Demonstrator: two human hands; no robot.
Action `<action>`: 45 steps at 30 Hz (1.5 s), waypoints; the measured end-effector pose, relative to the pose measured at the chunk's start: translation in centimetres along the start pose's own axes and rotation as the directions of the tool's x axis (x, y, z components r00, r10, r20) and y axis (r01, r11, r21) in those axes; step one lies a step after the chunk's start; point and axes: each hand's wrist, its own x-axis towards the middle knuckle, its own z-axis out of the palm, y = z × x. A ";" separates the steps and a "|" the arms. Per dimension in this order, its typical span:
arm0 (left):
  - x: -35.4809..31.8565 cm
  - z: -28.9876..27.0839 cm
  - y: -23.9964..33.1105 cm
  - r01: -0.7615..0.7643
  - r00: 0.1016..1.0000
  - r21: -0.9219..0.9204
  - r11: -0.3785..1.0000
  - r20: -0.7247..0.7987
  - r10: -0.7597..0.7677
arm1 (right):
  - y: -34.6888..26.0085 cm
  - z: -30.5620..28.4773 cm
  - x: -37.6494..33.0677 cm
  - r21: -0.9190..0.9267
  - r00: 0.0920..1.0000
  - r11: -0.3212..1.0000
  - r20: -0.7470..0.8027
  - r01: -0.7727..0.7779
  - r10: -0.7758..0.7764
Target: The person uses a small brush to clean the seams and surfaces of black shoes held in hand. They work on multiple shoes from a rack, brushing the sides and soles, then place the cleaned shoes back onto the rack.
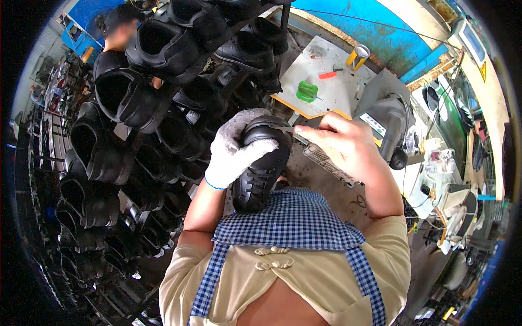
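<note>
Racked shoes [149, 111] fill the left; left hand [235, 145] clasps a black shoe [274, 161], likely stiff, best gripped round its far end; right hand [345, 142] pinches a thin tool [283, 128].

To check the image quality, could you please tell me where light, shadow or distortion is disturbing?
Head view: bare right hand strongly lit, nearly washed out; head view, lower left: chunky black shoes sink into shadow; head view, rim: edges bend, corners black.

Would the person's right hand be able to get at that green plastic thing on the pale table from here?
Probably yes: the right hand is near the pale table, and nothing seems to block the green plastic thing, though it holds a thin tool.
</note>
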 end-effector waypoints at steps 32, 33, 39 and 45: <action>8.4 -5.0 -5.2 -0.024 0.691 0.868 0.497 -0.345 0.636 | 10.6 24.2 -13.3 0.868 0.869 0.178 0.407 -0.464 0.283; 7.8 -5.6 -5.8 0.104 0.726 0.922 0.373 -0.327 0.605 | 11.1 24.7 -12.4 0.875 0.916 0.313 0.284 -0.368 0.282; 7.2 -8.4 -8.4 0.260 0.920 0.966 -0.012 -0.244 0.306 | 12.5 26.5 0.9 0.601 0.599 -0.671 0.749 -0.435 0.283; 7.1 -8.5 -6.6 0.293 0.956 0.956 0.033 -0.292 -0.017 | 11.5 27.7 9.1 0.638 0.518 -0.665 0.748 -0.389 0.415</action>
